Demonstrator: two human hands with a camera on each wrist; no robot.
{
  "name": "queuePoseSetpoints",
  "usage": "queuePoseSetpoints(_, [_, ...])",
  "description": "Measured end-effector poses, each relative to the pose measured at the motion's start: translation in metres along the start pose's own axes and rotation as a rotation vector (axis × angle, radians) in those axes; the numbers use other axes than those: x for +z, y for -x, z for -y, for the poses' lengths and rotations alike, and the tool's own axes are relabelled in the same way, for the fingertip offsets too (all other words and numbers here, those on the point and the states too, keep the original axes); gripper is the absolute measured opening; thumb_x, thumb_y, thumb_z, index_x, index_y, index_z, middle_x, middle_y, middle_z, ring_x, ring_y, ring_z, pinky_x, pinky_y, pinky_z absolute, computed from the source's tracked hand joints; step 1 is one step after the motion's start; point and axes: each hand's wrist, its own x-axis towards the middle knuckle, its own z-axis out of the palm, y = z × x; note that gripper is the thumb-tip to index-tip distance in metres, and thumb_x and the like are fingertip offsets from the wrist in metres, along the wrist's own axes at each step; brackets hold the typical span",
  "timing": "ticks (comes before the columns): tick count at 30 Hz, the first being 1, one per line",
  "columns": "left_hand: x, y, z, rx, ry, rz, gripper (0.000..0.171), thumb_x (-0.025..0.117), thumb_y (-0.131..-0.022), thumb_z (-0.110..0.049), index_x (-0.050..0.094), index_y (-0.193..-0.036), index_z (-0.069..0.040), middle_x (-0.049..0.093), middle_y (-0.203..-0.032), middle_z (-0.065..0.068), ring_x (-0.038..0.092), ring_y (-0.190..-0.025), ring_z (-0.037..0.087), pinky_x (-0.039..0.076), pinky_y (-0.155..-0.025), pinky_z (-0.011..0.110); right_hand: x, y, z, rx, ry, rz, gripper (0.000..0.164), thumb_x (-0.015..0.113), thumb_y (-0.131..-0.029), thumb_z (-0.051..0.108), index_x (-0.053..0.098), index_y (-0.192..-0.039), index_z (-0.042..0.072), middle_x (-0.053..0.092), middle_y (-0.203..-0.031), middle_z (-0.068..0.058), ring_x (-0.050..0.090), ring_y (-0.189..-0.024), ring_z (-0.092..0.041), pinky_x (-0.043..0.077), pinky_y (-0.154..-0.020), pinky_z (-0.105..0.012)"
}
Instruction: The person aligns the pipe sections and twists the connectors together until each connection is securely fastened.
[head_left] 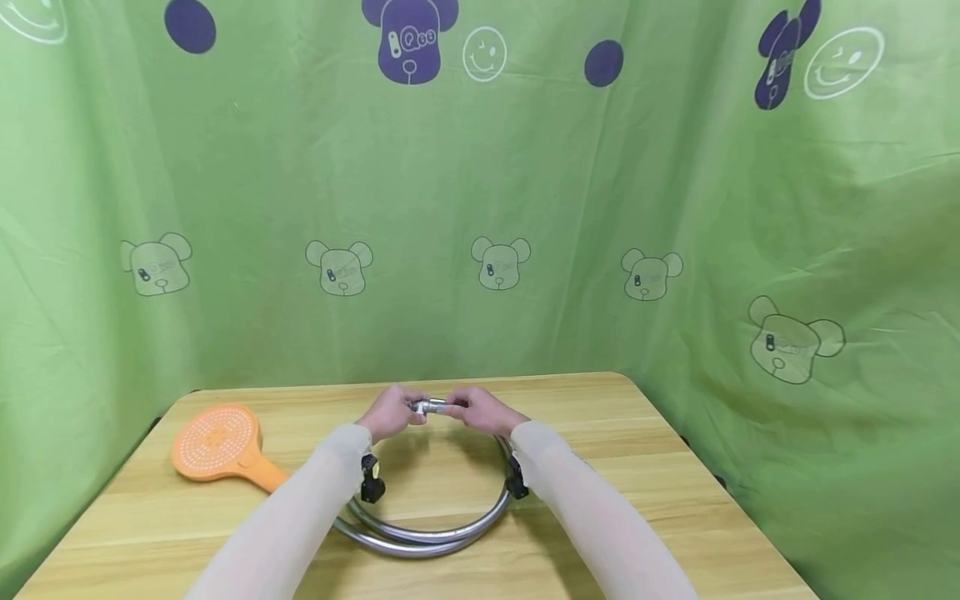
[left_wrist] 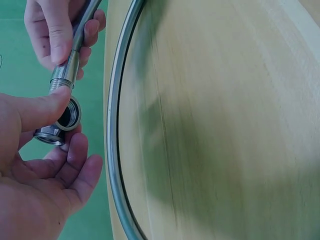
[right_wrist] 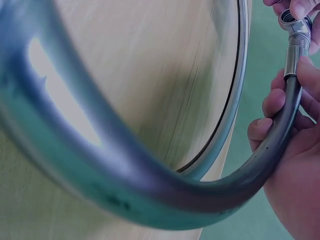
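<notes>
Arms: two pale sleeves run up from the bottom edge of the head view toward the frame's middle, so both hands meet over the hose loop.
Hose: a silvery metal hose (head_left: 427, 533) lies coiled on the wooden table (head_left: 675, 500), just below centre; its two ends are lifted off the wood and brought together between the hands.
Left hand: the left hand (head_left: 390, 412) pinches a loose metal nut (left_wrist: 60, 126) between thumb and curled fingers, low left in the left wrist view, its open mouth turned toward the other end, it seems so the threads can line up.
Right hand: the right hand (head_left: 480, 410) has its fingers wrapped round the hose just behind the threaded end (left_wrist: 64, 75), upper left in that view, keeping it steady and pointed at the nut.
Gap: the two metal ends are close, nearly touching, not yet joined.
Shower head: an orange shower head (head_left: 221, 446) lies face up at the left of the table, well apart from the hands.
Backdrop: green cloth (head_left: 480, 208) with bear prints fills the upper frame.
</notes>
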Motion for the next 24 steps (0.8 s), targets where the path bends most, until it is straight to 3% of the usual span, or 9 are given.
queuePoseSetpoints(5, [0.0021,-0.0014,0.0032,0.011,-0.011,0.009,0.033,0.075,-0.081,0.004,0.075,-0.113,-0.005,0.075,-0.099,0.012,0.059,-0.08,0.017,0.05,-0.073,0.028,0.0011,-0.0008,-0.0025,0.039,0.009,0.007,0.023,0.059,-0.102,0.034,0.072,-0.105,0.015,0.054,-0.078,0.0,0.046,-0.067,-0.011,0.041,-0.059,-0.026])
queuePoseSetpoints(9, [0.0023,-0.0016,0.0034,0.009,-0.018,0.011,0.034,0.075,-0.081,0.004,0.075,-0.114,-0.005,0.074,-0.098,0.012,0.058,-0.08,0.017,0.049,-0.073,0.028,0.0029,-0.0011,-0.0023,0.018,0.017,-0.024,0.021,0.072,-0.093,0.024,0.065,-0.107,0.011,0.06,-0.092,-0.003,0.054,-0.081,-0.015,0.048,-0.072,-0.03])
queuePoseSetpoints(12, [0.0015,-0.0013,0.0021,0.004,-0.021,0.003,0.035,0.075,-0.081,0.004,0.075,-0.115,-0.006,0.074,-0.096,0.01,0.059,-0.082,0.018,0.05,-0.075,0.029,0.0023,-0.0014,-0.0022,0.001,0.003,-0.044,0.02,0.074,-0.089,0.013,0.061,-0.103,0.01,0.061,-0.093,-0.005,0.055,-0.084,-0.018,0.048,-0.075,-0.032])
queuePoseSetpoints(20, [0.0005,-0.0018,0.0019,-0.012,0.006,-0.005,0.035,0.077,-0.079,0.002,0.076,-0.113,-0.008,0.074,-0.093,0.004,0.061,-0.084,0.018,0.05,-0.077,0.03,-0.0002,-0.0027,-0.0029,-0.025,-0.026,-0.037,0.011,0.07,-0.092,0.008,0.066,-0.103,0.01,0.06,-0.089,-0.002,0.053,-0.081,-0.016,0.048,-0.072,-0.029])
queuePoseSetpoints(24, [0.0011,-0.0013,0.0031,0.015,0.012,0.001,0.032,0.076,-0.079,0.004,0.076,-0.11,-0.006,0.074,-0.092,0.006,0.06,-0.082,0.017,0.05,-0.075,0.029,-0.0003,-0.0009,-0.0028,-0.027,-0.012,-0.012,0.01,0.066,-0.096,0.012,0.069,-0.105,0.011,0.06,-0.091,-0.003,0.052,-0.082,-0.015,0.047,-0.072,-0.028])
